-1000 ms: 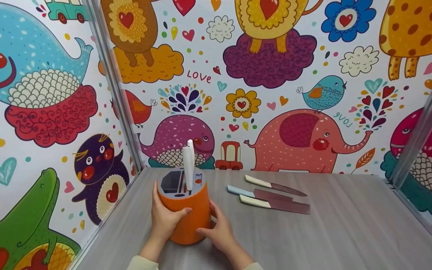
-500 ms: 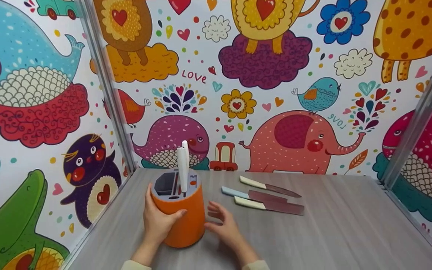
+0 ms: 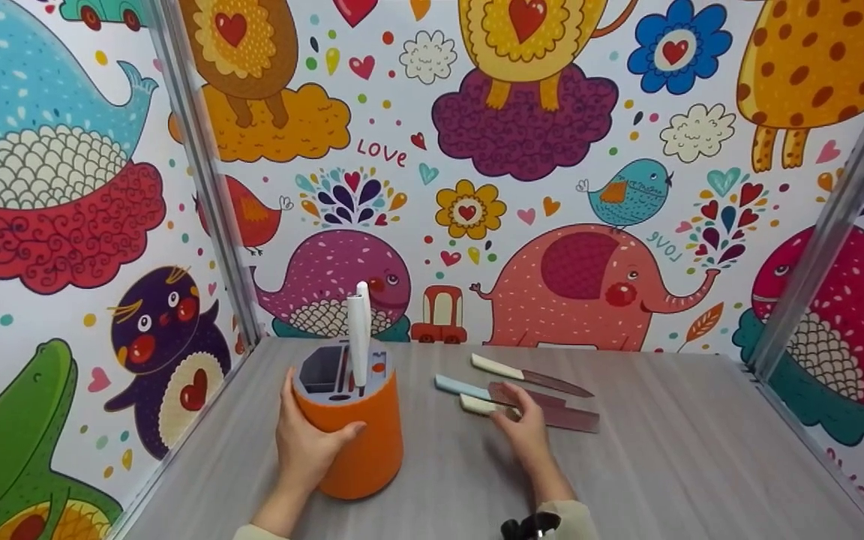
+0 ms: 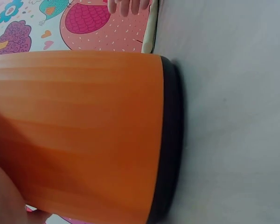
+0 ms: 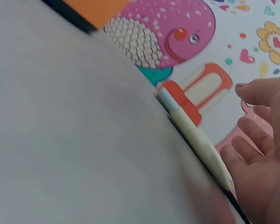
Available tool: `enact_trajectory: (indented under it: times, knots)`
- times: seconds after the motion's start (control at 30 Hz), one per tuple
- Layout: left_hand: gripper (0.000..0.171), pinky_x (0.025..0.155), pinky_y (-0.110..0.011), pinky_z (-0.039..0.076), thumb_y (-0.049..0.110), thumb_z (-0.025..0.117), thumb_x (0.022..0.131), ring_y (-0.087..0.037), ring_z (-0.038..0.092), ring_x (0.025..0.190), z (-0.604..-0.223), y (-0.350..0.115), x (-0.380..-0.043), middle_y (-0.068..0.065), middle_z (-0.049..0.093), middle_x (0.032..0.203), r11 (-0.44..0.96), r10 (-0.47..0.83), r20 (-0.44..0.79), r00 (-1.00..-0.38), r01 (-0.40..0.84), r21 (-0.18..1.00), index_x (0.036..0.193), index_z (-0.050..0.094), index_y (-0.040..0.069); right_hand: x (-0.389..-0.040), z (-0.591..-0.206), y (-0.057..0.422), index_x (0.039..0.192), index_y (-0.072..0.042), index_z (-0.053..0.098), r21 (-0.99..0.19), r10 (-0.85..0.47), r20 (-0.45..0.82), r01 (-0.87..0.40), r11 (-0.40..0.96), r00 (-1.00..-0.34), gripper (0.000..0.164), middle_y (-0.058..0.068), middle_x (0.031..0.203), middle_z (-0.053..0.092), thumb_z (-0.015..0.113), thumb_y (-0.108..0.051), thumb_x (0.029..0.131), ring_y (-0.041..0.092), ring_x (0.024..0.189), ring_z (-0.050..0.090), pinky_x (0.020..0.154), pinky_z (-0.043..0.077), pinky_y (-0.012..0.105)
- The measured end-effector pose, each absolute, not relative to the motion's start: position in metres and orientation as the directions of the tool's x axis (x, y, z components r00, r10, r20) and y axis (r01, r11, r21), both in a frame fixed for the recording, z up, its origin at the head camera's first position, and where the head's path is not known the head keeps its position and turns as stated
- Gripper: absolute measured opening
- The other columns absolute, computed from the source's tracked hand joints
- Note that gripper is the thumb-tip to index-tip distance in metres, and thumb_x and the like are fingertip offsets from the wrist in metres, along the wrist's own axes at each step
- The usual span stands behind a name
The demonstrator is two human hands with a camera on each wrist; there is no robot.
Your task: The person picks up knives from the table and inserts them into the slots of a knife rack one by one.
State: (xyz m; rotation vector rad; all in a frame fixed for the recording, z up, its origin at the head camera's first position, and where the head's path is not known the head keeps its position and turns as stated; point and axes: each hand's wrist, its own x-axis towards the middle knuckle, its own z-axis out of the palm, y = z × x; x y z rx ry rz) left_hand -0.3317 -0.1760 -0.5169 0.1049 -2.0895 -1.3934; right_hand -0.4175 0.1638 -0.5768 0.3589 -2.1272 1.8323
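Note:
An orange knife block with a grey slotted top stands upright on the table; white handles rise from its slots. My left hand holds its left side, thumb across the front. In the left wrist view, the block's ribbed orange wall and dark base fill much of the frame. My right hand hovers over the lying knives with relaxed fingers, nothing held. Those are a cream-handled pointed knife, a pale-blue-handled knife and a cream-handled broad-bladed knife, partly hidden by the hand.
The grey wood-grain table is bounded by printed cartoon panels at the back and sides, with metal posts at the corners. A black wrist camera sits at the right sleeve.
My right hand has let go of the block's right side and moved right to the knives. My left hand keeps its hold on the block. The head view has shifted slightly.

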Motion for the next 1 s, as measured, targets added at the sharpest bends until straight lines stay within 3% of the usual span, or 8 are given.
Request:
enact_trajectory:
  times: [0.27, 0.43, 0.63, 0.83, 1.0]
  knots:
    - [0.127, 0.114, -0.06, 0.035, 0.049, 0.092, 0.06, -0.031, 0.046, 0.131, -0.516, -0.176, -0.332, -0.011, 0.04, 0.152, 0.447, -0.388, 0.439, -0.811, 0.251, 0.859, 0.158, 0.014, 0.025, -0.421, -0.578, 0.168, 0.138, -0.006, 0.056, -0.831, 0.001, 0.337, -0.297, 0.47, -0.942, 0.056, 0.022, 0.142, 0.054, 0.073, -0.004, 0.084, 0.039, 0.137, 0.045, 0.111, 0.038, 0.057]
    - [0.128, 0.114, -0.061, 0.034, 0.047, 0.093, 0.06, -0.031, 0.046, 0.13, -0.516, -0.176, -0.332, -0.012, 0.04, 0.152, 0.456, -0.388, 0.457, -0.8, 0.264, 0.85, 0.158, 0.013, 0.025, -0.42, -0.58, 0.16, 0.137, -0.003, 0.055, -0.708, -0.106, 0.335, -0.324, 0.627, -0.936, 0.059, 0.023, 0.139, 0.055, 0.076, -0.007, 0.082, 0.043, 0.133, 0.049, 0.108, 0.04, 0.059]
    - [0.13, 0.115, -0.06, 0.034, 0.05, 0.093, 0.059, -0.031, 0.045, 0.131, -0.519, -0.176, -0.331, -0.011, 0.039, 0.152, 0.45, -0.387, 0.426, -0.818, 0.235, 0.861, 0.158, 0.012, 0.025, -0.414, -0.581, 0.151, 0.123, 0.001, 0.064, -0.601, -0.127, 0.334, -0.315, 0.734, -0.934, 0.045, 0.018, 0.124, 0.066, 0.076, -0.003, 0.079, 0.038, 0.118, 0.06, 0.101, 0.048, 0.053]
    - [0.129, 0.115, -0.06, 0.034, 0.052, 0.092, 0.06, -0.032, 0.044, 0.133, -0.519, -0.176, -0.331, -0.011, 0.039, 0.153, 0.448, -0.39, 0.417, -0.821, 0.226, 0.865, 0.158, 0.011, 0.029, -0.412, -0.576, 0.15, 0.104, -0.004, 0.074, -0.531, -0.07, 0.335, -0.25, 0.81, -0.939, 0.033, 0.012, 0.103, 0.073, 0.068, 0.01, 0.075, 0.034, 0.101, 0.066, 0.089, 0.054, 0.05]
    - [0.129, 0.115, -0.06, 0.033, 0.05, 0.093, 0.059, -0.032, 0.045, 0.132, -0.518, -0.175, -0.332, -0.011, 0.039, 0.153, 0.456, -0.393, 0.444, -0.805, 0.248, 0.855, 0.158, 0.012, 0.028, -0.412, -0.573, 0.151, 0.096, -0.008, 0.076, -0.51, -0.071, 0.335, -0.244, 0.825, -0.94, 0.028, 0.009, 0.095, 0.074, 0.067, 0.011, 0.076, 0.033, 0.096, 0.068, 0.085, 0.056, 0.048]
